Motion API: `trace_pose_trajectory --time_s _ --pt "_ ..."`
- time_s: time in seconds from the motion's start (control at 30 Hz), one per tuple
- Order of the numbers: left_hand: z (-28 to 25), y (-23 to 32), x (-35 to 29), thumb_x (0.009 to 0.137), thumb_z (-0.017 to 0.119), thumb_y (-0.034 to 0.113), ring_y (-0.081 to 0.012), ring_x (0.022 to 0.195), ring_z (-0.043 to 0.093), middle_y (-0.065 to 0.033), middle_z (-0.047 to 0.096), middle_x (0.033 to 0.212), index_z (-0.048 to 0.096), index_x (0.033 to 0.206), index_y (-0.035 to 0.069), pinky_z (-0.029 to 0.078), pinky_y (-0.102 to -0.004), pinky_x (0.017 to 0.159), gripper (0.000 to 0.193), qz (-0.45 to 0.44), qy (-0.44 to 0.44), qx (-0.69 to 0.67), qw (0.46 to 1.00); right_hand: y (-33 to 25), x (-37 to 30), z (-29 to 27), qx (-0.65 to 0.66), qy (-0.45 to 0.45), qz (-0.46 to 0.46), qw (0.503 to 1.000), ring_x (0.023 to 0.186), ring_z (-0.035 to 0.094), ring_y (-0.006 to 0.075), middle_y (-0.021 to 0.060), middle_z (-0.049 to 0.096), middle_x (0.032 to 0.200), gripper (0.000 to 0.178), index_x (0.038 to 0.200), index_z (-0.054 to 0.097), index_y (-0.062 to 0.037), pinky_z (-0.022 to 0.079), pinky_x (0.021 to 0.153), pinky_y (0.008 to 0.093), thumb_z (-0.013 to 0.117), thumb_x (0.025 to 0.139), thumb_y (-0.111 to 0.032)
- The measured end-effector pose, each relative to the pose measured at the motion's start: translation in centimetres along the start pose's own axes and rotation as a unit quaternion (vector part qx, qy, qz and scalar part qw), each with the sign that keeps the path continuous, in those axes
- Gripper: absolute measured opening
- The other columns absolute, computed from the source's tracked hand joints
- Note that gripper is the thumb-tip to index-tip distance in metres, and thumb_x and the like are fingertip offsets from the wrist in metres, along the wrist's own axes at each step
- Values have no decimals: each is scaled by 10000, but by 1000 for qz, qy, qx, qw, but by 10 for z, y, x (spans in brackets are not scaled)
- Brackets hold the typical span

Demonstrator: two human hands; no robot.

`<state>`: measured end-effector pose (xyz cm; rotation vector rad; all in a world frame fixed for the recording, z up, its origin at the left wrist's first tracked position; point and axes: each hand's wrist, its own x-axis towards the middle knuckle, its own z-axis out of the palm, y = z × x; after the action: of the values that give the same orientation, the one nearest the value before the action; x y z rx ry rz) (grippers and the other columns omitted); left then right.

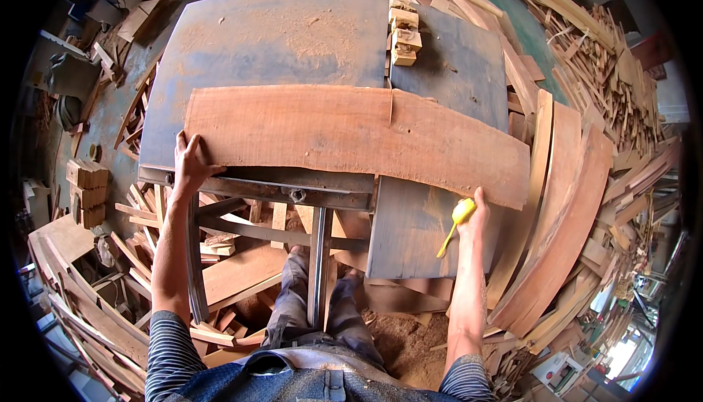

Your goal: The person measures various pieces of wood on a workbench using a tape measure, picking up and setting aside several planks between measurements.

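Observation:
A long, wide reddish-brown wooden board (307, 127) with curved edges lies across a dark metal machine table (278, 43). A short dark line crosses the board's far edge near its middle; I cannot tell whether it is a cut or a blade. My left hand (192, 164) grips the board's near left corner, thumb along the near edge and fingers spread at the end. My right hand (476, 215) is at the near right edge, one finger up against the board. In its palm is a yellow tape measure (463, 211), with a narrow yellow strip hanging down.
Small notched wooden blocks (405, 36) stand on the table's far part. Sawdust is scattered there. Large curved planks (564, 233) lean at the right, and offcuts (608, 80) are heaped beyond. A metal rail (293, 193) and upright post (320, 263) are close before my legs.

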<state>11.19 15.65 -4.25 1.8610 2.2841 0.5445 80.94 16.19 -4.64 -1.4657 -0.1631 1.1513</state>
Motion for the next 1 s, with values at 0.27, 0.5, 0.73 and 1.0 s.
trace_pose_trajectory --time_s 0.27,0.5,0.73,1.0 --pt "4 1 13 444 1008 236 -483 1322 452 -316 365 1479 586 1290 7 433 -505 1096 973 -3 6 -23 1000 -3 11 13 -7 6 -12 1000 560 629 231 75 605 692 322 966 592 -49 524 479 355 752 934 -327" --pt "8 -3 23 439 1011 248 -480 1331 450 -315 364 1486 584 1305 6 434 -503 1096 996 3 10 -12 1000 -3 24 14 -10 18 -19 1000 571 634 236 85 614 706 358 1019 589 -38 529 490 370 764 924 -335" --pt "10 -5 33 453 1009 264 -479 1329 451 -317 376 1477 583 1309 5 433 -505 1097 990 -1 11 -10 1000 -6 27 28 -10 22 -9 1000 583 638 239 91 621 713 362 1037 588 -34 534 503 378 760 928 -334" --pt "17 -5 50 473 1004 311 -487 1317 456 -320 392 1461 584 1311 27 433 -516 1093 979 3 18 6 1000 -9 44 39 -12 17 -21 1000 625 646 230 74 626 764 324 1027 616 -32 544 535 372 757 933 -309"
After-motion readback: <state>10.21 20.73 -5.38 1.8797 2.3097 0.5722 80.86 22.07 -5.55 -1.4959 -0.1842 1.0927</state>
